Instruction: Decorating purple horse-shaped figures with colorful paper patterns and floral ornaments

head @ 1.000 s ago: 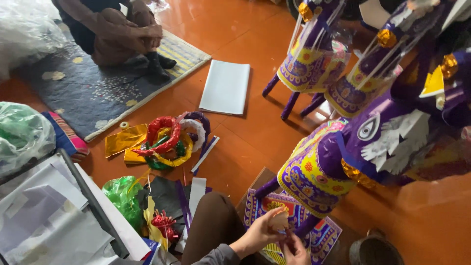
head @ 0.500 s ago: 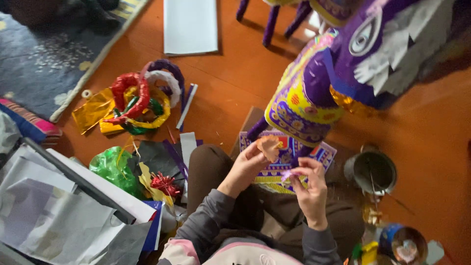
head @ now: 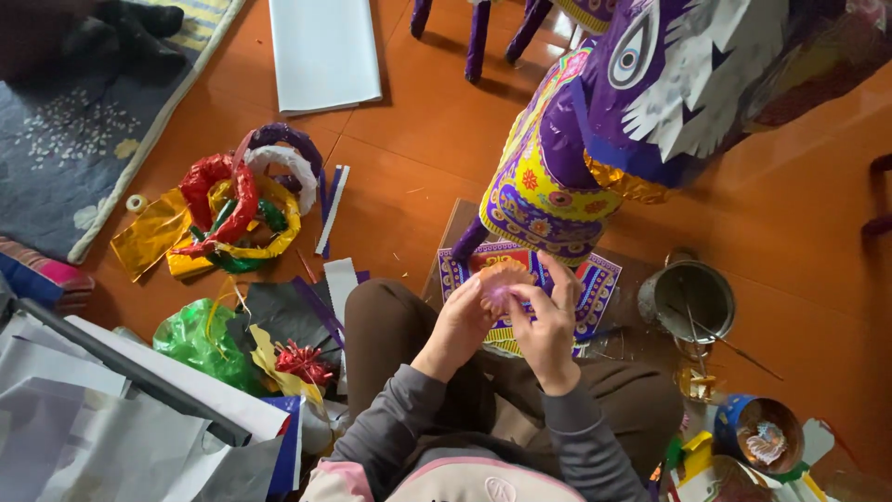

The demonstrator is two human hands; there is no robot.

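Orange rosette (head: 502, 284) sits at frame centre, pinched between my left hand (head: 462, 325) and right hand (head: 548, 321), fingers closed on its rim. Just beyond, the purple paper horse (head: 595, 139) crowds the upper right; bare floor (head: 409, 139) opens upper centre.

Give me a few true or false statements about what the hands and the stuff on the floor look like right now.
1. Both hands, left hand and right hand, hold a small paper rosette. True.
2. The metal pot lies left of the person. False: it sits to their right.
3. The paper horse is mainly purple. True.
4. The white sheet lies on the rug. False: it lies on the bare floor.
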